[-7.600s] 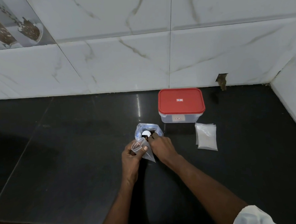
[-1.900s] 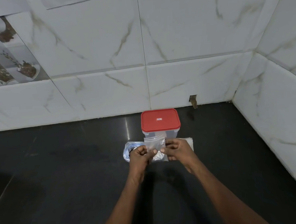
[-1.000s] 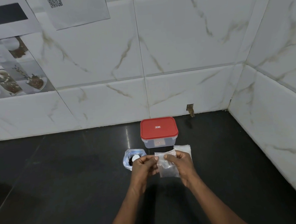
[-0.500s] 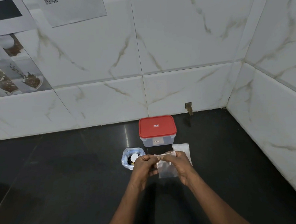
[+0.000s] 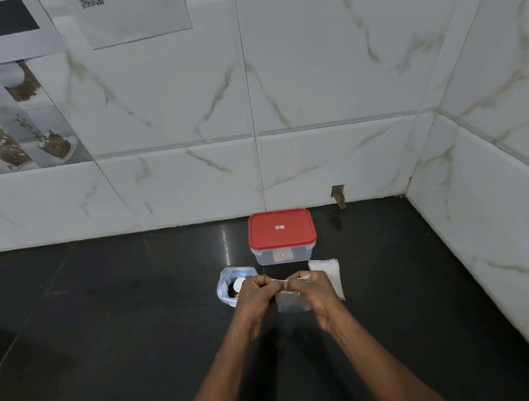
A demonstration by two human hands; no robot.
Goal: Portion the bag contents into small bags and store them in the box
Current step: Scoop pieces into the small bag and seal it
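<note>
A small clear bag (image 5: 292,301) hangs between my two hands, just above the dark counter. My left hand (image 5: 256,294) and my right hand (image 5: 312,291) both pinch its top edge, fingertips almost touching. Its contents are hard to make out. To the left stands the larger open bag (image 5: 223,290) with dark contents and a white round scoop inside. Behind my hands sits the clear box (image 5: 283,256) with its red lid (image 5: 281,228) on. A pile of small bags (image 5: 328,270) lies flat to the right of my right hand.
The black counter (image 5: 110,315) runs left and toward me. White marble-tiled walls meet in a corner at the back right (image 5: 409,189). A small hole in the wall (image 5: 338,193) sits behind the box.
My hands have drawn closer together along the small bag's top edge, and the bag now hangs lower between them. The view has tilted slightly.
</note>
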